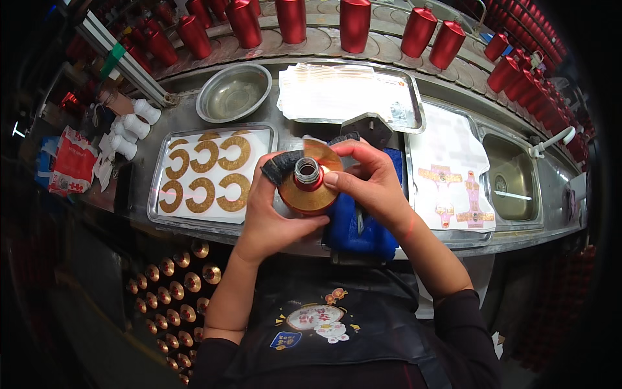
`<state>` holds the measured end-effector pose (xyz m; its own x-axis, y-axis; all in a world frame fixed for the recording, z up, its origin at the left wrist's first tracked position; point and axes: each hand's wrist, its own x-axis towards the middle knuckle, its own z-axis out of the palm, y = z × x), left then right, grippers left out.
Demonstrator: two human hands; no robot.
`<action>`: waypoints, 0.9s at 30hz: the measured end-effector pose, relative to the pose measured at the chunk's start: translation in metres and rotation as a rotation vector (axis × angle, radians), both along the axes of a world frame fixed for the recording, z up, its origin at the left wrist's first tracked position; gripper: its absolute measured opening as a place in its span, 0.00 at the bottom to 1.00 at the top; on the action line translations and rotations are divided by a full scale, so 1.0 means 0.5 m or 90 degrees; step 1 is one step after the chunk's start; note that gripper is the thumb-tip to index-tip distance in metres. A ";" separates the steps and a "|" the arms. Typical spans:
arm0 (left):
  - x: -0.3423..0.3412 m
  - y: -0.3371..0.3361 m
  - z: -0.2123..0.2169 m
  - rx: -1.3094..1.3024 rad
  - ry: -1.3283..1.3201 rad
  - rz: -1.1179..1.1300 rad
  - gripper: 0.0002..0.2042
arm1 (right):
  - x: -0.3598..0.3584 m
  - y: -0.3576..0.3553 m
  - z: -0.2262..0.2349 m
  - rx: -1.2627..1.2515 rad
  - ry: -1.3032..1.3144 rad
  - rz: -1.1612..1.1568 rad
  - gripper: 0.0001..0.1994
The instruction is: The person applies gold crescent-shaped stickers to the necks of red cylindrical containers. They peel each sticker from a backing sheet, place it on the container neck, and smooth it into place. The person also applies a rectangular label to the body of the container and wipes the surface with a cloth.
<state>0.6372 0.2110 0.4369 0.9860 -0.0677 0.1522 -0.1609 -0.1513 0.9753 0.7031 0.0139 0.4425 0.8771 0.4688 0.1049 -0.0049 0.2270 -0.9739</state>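
Above the desk (pixel 194 113), the left hand (pixel 269 217) cups a red bottle (pixel 307 188) steady, while the right hand (pixel 369 185) pinches a gold collar label (pixel 322 155) against its shoulder, pressing it flat.

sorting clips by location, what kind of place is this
Probably a bottle-labelling station in a factory: rows of red bottles line the conveyor, gold collar labels lie on a steel tray, and both hands hold one bottle.

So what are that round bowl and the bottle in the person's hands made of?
The bowl looks like bare stainless steel: dull silver with soft glare. The bottle, held in both hands, looks like glossy red-glazed ceramic or coated glass, which one I cannot tell; its shoulder carries a shiny gold label, and its threaded neck looks clear or silvery.
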 end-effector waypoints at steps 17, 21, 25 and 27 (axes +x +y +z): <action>0.021 0.048 0.015 -0.224 0.094 -0.204 0.49 | -0.023 -0.011 0.024 -0.083 -0.126 0.004 0.13; 0.021 0.044 0.008 -0.353 0.063 -0.149 0.46 | -0.044 -0.013 0.032 -0.077 -0.074 -0.047 0.12; 0.006 0.040 0.002 -0.232 0.095 -0.095 0.34 | -0.073 -0.001 0.033 -0.178 -0.174 -0.091 0.20; 0.003 0.041 0.002 -0.244 0.082 -0.106 0.32 | -0.087 0.005 0.033 -0.241 -0.221 -0.122 0.22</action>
<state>0.6389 0.2313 0.4380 0.9790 -0.1901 0.0735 -0.0255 0.2438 0.9695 0.6598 0.0166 0.4592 0.8942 0.3655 0.2585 0.3387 -0.1747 -0.9245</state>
